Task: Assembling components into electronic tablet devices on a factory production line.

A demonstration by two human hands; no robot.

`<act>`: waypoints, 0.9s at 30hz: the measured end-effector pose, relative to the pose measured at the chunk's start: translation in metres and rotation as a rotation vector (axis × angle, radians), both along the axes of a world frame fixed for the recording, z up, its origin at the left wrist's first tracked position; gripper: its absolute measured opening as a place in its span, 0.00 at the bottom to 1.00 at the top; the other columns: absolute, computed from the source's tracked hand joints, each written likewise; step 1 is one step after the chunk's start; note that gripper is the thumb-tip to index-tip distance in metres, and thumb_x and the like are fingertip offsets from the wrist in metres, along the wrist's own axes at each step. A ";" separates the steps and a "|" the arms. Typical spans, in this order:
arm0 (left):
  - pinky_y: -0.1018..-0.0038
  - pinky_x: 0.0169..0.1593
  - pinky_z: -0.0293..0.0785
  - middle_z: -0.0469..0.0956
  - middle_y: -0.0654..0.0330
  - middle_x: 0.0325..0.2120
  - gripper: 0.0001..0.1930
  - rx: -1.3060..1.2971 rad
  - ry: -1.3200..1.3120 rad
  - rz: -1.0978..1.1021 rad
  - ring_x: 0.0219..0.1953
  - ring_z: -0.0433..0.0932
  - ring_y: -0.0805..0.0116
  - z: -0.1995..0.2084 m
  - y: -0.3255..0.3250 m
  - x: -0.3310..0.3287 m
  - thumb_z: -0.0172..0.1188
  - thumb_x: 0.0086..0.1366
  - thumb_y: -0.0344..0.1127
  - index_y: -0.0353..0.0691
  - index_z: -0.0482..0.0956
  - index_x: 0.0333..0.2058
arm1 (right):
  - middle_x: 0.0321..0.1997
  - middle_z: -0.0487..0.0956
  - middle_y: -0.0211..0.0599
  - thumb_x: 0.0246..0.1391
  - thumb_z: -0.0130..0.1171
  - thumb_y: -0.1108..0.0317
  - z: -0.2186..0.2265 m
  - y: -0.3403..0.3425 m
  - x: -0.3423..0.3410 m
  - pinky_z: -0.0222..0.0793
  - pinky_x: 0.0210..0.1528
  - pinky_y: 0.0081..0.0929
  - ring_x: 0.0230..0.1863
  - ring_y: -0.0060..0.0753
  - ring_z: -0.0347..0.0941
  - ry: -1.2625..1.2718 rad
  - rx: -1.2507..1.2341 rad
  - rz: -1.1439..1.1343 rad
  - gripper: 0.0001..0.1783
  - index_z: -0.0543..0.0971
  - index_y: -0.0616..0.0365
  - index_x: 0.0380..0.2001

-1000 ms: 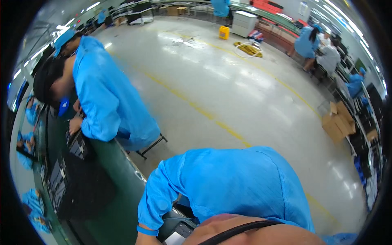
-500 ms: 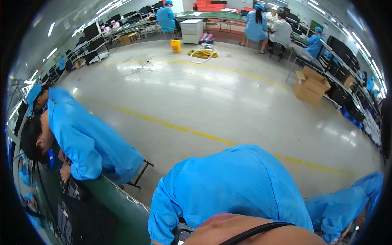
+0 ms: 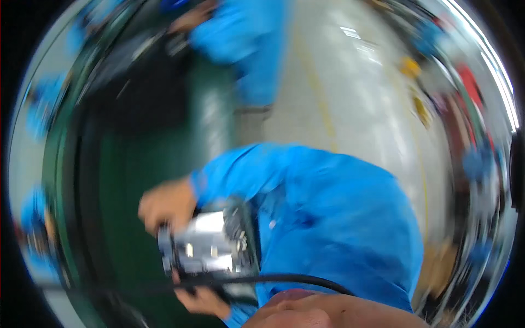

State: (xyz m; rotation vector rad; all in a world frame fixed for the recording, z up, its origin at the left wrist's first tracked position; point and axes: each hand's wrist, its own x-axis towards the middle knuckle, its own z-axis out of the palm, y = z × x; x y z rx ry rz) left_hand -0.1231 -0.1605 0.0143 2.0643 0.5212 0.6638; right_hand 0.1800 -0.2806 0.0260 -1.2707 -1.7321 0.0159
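A silver-and-black electronic unit (image 3: 210,240) with shiny metal faces lies in front of my body over the green workbench; its exact kind is blurred. My right hand (image 3: 169,206) comes in from above, its fingers closed round the upper black edge of the unit. Below the unit my left hand (image 3: 201,299) grips the lower corner, with the thumb up against the black edge. Blue sleeves cover both my forearms. Motion smears the fingertips.
The green bench top (image 3: 142,169) runs along the left, with a dark black pile (image 3: 142,82) farther up. Beside it works a person in a blue smock (image 3: 235,33). A black cable (image 3: 262,279) crosses low in view. A yellow container (image 3: 410,68) stands on the floor.
The view has swung round toward the bench. Both my hands and the silver-and-black electronic unit now show; before, my hands were hidden and only a bit of the unit appeared at the lower edge.
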 end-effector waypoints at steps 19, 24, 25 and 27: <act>0.58 0.61 0.85 0.91 0.43 0.51 0.18 0.264 -0.061 0.180 0.55 0.90 0.43 0.019 -0.015 -0.035 0.58 0.63 0.14 0.32 0.91 0.47 | 0.39 0.79 0.40 0.52 0.75 0.71 0.028 -0.020 -0.018 0.76 0.47 0.37 0.40 0.41 0.78 0.268 -0.396 0.090 0.15 0.86 0.59 0.44; 0.60 0.61 0.85 0.91 0.43 0.51 0.17 0.216 -0.079 0.188 0.54 0.91 0.47 0.025 -0.022 -0.034 0.58 0.65 0.15 0.31 0.91 0.47 | 0.43 0.79 0.43 0.51 0.75 0.72 0.036 -0.002 -0.038 0.76 0.50 0.41 0.47 0.48 0.78 0.026 -0.382 0.116 0.12 0.87 0.59 0.40; 0.60 0.60 0.85 0.91 0.44 0.51 0.17 0.247 -0.094 0.180 0.54 0.91 0.47 0.027 -0.021 -0.031 0.58 0.64 0.14 0.31 0.91 0.47 | 0.42 0.80 0.42 0.51 0.74 0.72 0.038 0.005 -0.039 0.76 0.50 0.42 0.47 0.49 0.77 -0.007 -0.376 0.146 0.11 0.87 0.58 0.38; 0.60 0.60 0.85 0.91 0.44 0.51 0.17 0.268 -0.094 0.171 0.54 0.91 0.47 0.023 -0.021 -0.033 0.58 0.64 0.14 0.31 0.91 0.47 | 0.41 0.80 0.42 0.50 0.74 0.71 0.042 0.017 -0.041 0.76 0.51 0.44 0.47 0.50 0.77 -0.047 -0.365 0.188 0.10 0.87 0.58 0.37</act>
